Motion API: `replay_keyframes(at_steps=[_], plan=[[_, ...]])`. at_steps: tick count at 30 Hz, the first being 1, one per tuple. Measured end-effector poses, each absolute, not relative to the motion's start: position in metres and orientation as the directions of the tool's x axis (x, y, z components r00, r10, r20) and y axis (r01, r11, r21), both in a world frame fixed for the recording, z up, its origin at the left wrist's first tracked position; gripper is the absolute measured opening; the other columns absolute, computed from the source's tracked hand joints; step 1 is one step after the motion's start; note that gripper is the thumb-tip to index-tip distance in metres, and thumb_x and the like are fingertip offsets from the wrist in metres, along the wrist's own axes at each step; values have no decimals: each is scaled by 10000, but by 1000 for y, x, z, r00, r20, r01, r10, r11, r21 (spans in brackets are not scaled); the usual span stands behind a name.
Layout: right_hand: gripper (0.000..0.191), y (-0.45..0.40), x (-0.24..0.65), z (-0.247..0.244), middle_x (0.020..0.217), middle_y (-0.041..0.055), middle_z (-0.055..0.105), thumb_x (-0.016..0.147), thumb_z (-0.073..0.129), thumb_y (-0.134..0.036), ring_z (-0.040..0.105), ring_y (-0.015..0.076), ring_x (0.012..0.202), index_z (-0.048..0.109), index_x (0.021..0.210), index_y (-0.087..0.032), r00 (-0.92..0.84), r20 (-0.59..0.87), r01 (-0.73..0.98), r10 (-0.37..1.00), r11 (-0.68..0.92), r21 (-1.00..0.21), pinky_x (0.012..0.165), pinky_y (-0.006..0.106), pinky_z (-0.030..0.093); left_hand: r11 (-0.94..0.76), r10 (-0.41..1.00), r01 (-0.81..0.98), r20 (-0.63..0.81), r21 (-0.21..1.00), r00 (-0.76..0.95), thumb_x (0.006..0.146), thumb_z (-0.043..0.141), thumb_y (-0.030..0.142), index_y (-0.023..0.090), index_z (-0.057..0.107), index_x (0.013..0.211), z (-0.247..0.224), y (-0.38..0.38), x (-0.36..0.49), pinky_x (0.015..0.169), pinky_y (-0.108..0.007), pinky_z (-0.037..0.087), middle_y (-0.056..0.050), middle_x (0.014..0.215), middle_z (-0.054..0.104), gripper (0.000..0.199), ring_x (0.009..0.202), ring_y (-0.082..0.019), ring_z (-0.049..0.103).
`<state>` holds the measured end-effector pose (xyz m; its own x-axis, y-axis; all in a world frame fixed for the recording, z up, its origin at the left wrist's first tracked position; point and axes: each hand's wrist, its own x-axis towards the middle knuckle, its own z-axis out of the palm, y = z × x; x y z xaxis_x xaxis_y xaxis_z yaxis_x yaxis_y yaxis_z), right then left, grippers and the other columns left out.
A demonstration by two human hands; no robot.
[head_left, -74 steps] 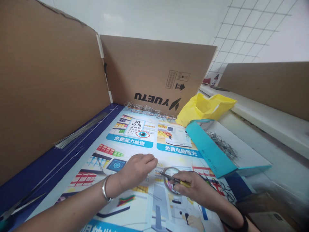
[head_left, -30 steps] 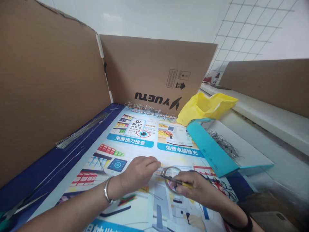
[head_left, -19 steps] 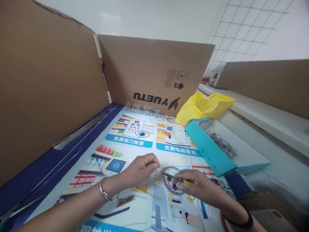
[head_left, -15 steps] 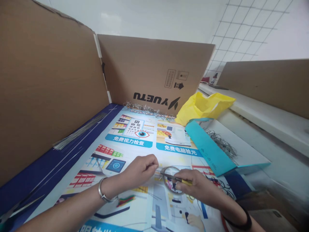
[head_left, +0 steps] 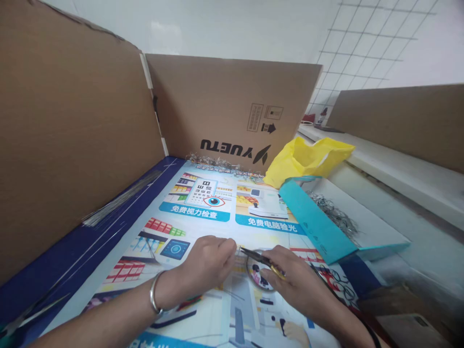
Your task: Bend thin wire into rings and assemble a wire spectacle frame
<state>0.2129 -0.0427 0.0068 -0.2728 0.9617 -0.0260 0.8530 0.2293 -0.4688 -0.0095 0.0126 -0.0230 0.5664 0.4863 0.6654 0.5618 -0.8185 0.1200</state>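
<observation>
Pliers (head_left: 259,258): between the two hands, tip pointing left, close to the left fingers and above a ring (head_left: 248,275) on the poster (head_left: 221,234).
Right hand (head_left: 290,275): fingers wrapped round the pliers' yellow handle.
Left hand (head_left: 212,263): fingers curled and pressed together; cannot tell whether they pinch anything. Bangle (head_left: 153,294) on the wrist.
Box (head_left: 319,227): teal outside, on the right, with a wire tangle (head_left: 333,212) inside.
Bag (head_left: 308,162): yellow, just beyond the box.
Wires (head_left: 123,199): lying lengthwise at the left, near a cardboard panel (head_left: 72,130).
Scissors (head_left: 36,310): near left, partly cut off by the view's edge.
Wire bits (head_left: 224,163): along the poster's far edge.
</observation>
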Motion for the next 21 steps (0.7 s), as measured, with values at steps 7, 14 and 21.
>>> replay_keyframes(at_steps=[7,14,21], plan=[[249,-49,205,5,1000,94,609,884,493,-296,546,257,958,603,1080,-189,-252,31,905,967,247,-346,836,404,427,-824,461,564,633,46,621,858,401,138,196,457,682,-27,9,-9,495,-282,286,30,537,525,194,481,-127,464],[201,-53,201,3,923,75,598,888,492,-298,554,260,874,609,1022,-205,-254,72,929,964,264,-258,770,404,435,-820,467,571,632,48,618,857,421,143,193,459,686,-29,8,-6,492,-283,288,30,534,520,182,475,-124,465],[184,-54,202,0,915,68,602,873,525,-276,562,248,873,618,1014,-202,-254,92,929,963,269,-253,761,375,437,-826,460,562,624,40,632,865,403,136,192,463,675,-29,6,-7,497,-288,290,25,528,514,207,477,-127,470]])
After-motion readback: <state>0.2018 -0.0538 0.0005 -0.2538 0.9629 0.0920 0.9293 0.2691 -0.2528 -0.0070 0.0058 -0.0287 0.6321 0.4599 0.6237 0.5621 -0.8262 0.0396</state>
